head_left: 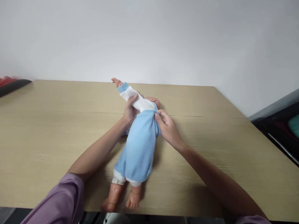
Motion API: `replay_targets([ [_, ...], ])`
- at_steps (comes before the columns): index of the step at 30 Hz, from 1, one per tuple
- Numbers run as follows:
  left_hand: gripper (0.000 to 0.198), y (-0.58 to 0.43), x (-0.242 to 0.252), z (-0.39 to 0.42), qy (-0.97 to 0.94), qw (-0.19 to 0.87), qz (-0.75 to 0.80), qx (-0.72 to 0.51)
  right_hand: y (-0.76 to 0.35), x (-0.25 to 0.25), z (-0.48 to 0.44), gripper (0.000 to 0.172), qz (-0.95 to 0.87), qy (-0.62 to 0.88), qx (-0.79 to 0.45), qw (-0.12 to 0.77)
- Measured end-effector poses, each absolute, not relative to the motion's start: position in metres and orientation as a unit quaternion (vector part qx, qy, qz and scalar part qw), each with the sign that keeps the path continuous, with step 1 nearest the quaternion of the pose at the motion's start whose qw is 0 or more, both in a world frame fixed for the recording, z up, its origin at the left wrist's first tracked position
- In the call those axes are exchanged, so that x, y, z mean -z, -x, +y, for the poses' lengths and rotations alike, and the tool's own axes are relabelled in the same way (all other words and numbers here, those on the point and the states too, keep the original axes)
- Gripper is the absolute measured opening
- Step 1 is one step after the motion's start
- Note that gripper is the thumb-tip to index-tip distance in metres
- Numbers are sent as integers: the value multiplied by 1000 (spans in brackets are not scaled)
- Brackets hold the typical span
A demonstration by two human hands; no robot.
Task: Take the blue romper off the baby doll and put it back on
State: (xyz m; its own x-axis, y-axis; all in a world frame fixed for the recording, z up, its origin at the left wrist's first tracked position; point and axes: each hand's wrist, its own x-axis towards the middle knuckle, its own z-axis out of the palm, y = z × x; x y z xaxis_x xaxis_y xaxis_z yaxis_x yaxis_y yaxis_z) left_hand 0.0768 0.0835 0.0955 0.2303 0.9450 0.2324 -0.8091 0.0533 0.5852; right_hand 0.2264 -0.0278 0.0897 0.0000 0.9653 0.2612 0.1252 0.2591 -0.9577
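Observation:
A baby doll (134,196) lies on its side along the wooden table (46,124), bare feet toward me, head away. It wears a light blue knitted outfit (140,146) with white sleeves and cuffs. My left hand (129,109) is wrapped round the doll's raised arm in its white sleeve (140,102); the doll's small hand (116,81) sticks out past a blue cuff. My right hand (167,126) pinches the blue fabric at the doll's shoulder. The doll's head (154,100) is mostly hidden behind the sleeve.
A white wall rises behind the table. At the far left edge lies a dark object (12,85) with something red on it. To the right, past the table's edge, stands dark furniture (277,124) with a teal item (294,124).

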Motion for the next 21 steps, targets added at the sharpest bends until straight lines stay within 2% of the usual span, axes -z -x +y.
replay_targets([
  [3, 31, -76, -94, 85, -303, 724, 110, -610, -228, -81, -20, 40, -575, 500, -375, 529],
  [8, 35, -68, -85, 99, -269, 719, 124, -629, -220, -62, -20, 42, -540, 534, -223, 611],
  [11, 35, -61, -78, 111, -263, 706, 117, -647, -211, -46, -31, 37, -530, 508, -245, 633],
  [14, 35, -56, -75, 120, -256, 686, 138, -667, -205, -34, -43, 32, -600, 463, -278, 590],
  [19, 55, -53, -78, 115, -278, 652, 226, -668, -204, -30, -47, 32, -665, 443, -287, 528],
  [21, 57, -52, -82, 106, -295, 654, 264, -644, -204, -29, -46, 31, -670, 435, -306, 518],
])
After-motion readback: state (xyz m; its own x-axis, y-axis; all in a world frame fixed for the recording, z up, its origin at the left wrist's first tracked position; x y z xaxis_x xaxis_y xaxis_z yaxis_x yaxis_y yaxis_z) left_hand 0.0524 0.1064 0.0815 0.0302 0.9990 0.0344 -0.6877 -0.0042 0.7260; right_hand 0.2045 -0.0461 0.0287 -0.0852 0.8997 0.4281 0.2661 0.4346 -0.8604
